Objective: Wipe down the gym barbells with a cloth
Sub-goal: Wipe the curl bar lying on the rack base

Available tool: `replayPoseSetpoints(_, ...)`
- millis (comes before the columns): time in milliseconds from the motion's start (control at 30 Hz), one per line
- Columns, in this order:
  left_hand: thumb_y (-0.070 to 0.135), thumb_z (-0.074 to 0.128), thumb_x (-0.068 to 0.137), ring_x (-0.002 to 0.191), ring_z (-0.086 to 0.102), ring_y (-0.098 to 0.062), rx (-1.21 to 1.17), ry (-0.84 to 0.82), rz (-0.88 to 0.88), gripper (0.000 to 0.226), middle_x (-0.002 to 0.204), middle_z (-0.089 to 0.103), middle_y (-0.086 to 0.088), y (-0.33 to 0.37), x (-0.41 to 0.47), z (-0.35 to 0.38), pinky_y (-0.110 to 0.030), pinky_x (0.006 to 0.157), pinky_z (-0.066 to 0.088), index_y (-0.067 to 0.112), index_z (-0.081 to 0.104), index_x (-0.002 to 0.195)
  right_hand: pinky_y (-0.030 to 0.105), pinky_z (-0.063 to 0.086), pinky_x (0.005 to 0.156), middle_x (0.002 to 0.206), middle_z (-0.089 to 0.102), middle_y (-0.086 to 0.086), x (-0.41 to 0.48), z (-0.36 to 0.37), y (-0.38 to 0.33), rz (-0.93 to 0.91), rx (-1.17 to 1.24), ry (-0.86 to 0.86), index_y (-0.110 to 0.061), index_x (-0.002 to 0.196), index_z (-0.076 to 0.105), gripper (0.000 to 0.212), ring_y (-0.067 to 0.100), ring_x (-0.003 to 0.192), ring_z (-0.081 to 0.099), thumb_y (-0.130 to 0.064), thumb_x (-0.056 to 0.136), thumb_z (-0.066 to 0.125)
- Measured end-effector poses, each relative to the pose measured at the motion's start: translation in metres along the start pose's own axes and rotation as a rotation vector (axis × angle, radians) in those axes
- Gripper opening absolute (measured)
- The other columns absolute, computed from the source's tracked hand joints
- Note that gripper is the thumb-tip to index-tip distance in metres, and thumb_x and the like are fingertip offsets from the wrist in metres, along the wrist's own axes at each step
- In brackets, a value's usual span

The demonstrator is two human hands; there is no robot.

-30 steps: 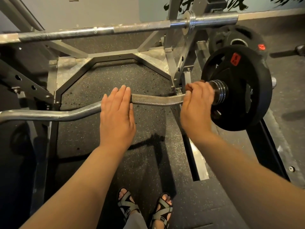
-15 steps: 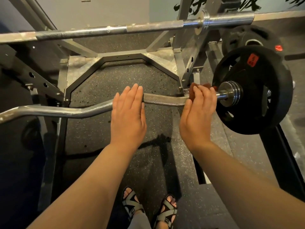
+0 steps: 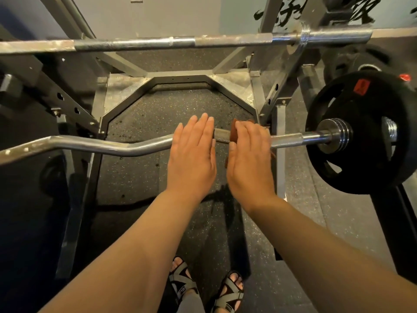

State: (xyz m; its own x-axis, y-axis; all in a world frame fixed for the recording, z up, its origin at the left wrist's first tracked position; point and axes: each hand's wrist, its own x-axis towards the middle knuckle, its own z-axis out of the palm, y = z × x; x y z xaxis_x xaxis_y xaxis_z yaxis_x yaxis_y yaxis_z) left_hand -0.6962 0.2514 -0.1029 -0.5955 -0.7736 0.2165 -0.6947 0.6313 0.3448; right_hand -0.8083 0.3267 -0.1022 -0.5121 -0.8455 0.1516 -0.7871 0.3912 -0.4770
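The curl bar (image 3: 112, 146) lies crosswise in front of the person, its right end carrying a black weight plate (image 3: 365, 172). A brown cloth (image 3: 233, 134) sits on the knurled section (mostly hidden), pressed down by the flat fingers of the right hand (image 3: 250, 159). The left hand (image 3: 191, 154) rests just beside it on the bar, fingers straight. A straight barbell (image 3: 225, 39) sits higher on the steel rack (image 3: 180, 75).
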Motion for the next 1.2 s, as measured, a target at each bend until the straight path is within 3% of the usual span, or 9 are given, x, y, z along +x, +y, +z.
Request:
replayPoseSetpoints(133, 0.025, 0.035, 0.110, 0.156, 0.016, -0.019, -0.013, -0.048, 0.052, 0.051, 0.167, 0.026, -0.003, -0.007, 0.000, -0.009, -0.038, 0.129, 0.005, 0.013, 0.028, 0.160, 0.045, 0.017, 0.127, 0.155, 0.038, 0.003, 0.005, -0.015, 0.021, -0.148, -0.121, -0.029, -0.015, 0.155, 0.034, 0.049, 0.021, 0.147, 0.028, -0.033, 0.109, 0.037)
replayPoseSetpoints(233, 0.025, 0.037, 0.110, 0.155, 0.019, -0.019, -0.003, -0.044, 0.056, 0.051, 0.166, 0.027, -0.004, -0.020, -0.004, -0.016, -0.038, 0.129, 0.007, 0.013, 0.030, 0.159, 0.049, 0.013, 0.127, 0.149, 0.042, 0.001, 0.006, -0.011, 0.021, -0.070, -0.097, 0.017, -0.017, 0.151, 0.037, 0.045, 0.021, 0.145, 0.032, -0.034, 0.110, 0.036)
replayPoseSetpoints(433, 0.029, 0.027, 0.110, 0.154, 0.021, -0.021, 0.056, 0.009, -0.122, 0.052, 0.165, 0.030, -0.006, -0.046, -0.024, -0.026, -0.043, 0.128, 0.011, 0.012, 0.031, 0.158, 0.055, 0.018, 0.124, 0.149, 0.040, 0.007, 0.006, 0.010, -0.024, 0.110, 0.077, 0.104, -0.010, 0.147, 0.042, 0.046, 0.025, 0.145, 0.025, -0.032, 0.107, 0.033)
replayPoseSetpoints(567, 0.029, 0.029, 0.108, 0.152, 0.027, -0.023, 0.030, 0.040, -0.135, 0.052, 0.161, 0.038, -0.006, -0.042, -0.024, -0.023, -0.043, 0.128, 0.009, 0.011, 0.037, 0.156, 0.052, 0.018, 0.126, 0.157, 0.034, 0.007, 0.006, 0.016, -0.050, -0.042, 0.070, -0.054, -0.011, 0.154, 0.035, 0.052, 0.025, 0.150, 0.015, -0.032, 0.106, 0.031)
replayPoseSetpoints(700, 0.025, 0.036, 0.108, 0.153, 0.025, -0.021, 0.013, 0.041, -0.120, 0.050, 0.162, 0.036, -0.004, -0.044, -0.028, -0.024, -0.041, 0.128, 0.007, 0.012, 0.034, 0.157, 0.048, 0.017, 0.126, 0.152, 0.042, 0.004, 0.013, 0.005, -0.025, -0.180, -0.103, -0.079, -0.015, 0.153, 0.037, 0.051, 0.023, 0.146, 0.031, -0.039, 0.108, 0.033)
replayPoseSetpoints(867, 0.026, 0.034, 0.108, 0.153, 0.025, -0.021, 0.026, 0.039, -0.085, 0.052, 0.162, 0.036, -0.004, -0.049, -0.028, -0.023, -0.042, 0.128, 0.009, 0.012, 0.033, 0.158, 0.052, 0.008, 0.127, 0.147, 0.042, 0.008, 0.009, 0.022, -0.048, 0.009, 0.002, 0.070, -0.011, 0.146, 0.042, 0.045, 0.028, 0.144, 0.032, -0.031, 0.107, 0.032)
replayPoseSetpoints(933, 0.028, 0.032, 0.108, 0.154, 0.024, -0.022, 0.039, 0.033, -0.090, 0.053, 0.163, 0.035, -0.005, -0.049, -0.028, -0.023, -0.043, 0.128, 0.009, 0.011, 0.033, 0.158, 0.054, 0.008, 0.126, 0.147, 0.042, 0.010, 0.008, 0.030, -0.068, -0.009, -0.019, 0.060, -0.009, 0.145, 0.043, 0.043, 0.031, 0.144, 0.029, -0.026, 0.106, 0.034)
replayPoseSetpoints(1100, 0.027, 0.034, 0.109, 0.156, 0.018, -0.020, 0.047, 0.013, -0.015, 0.052, 0.166, 0.028, -0.004, -0.061, -0.032, -0.027, -0.039, 0.129, 0.005, 0.012, 0.029, 0.159, 0.051, 0.017, 0.125, 0.146, 0.048, 0.010, 0.017, 0.019, -0.059, -0.325, -0.118, -0.070, -0.008, 0.146, 0.046, 0.048, 0.029, 0.142, 0.038, -0.033, 0.107, 0.032)
replayPoseSetpoints(1200, 0.026, 0.033, 0.110, 0.155, 0.021, -0.019, 0.007, 0.054, -0.122, 0.048, 0.163, 0.035, -0.003, -0.077, -0.036, -0.036, -0.038, 0.129, 0.003, 0.013, 0.036, 0.156, 0.055, 0.026, 0.120, 0.144, 0.047, 0.008, 0.014, 0.015, -0.044, -0.179, -0.034, -0.008, -0.011, 0.146, 0.044, 0.048, 0.027, 0.139, 0.037, -0.036, 0.107, 0.035)
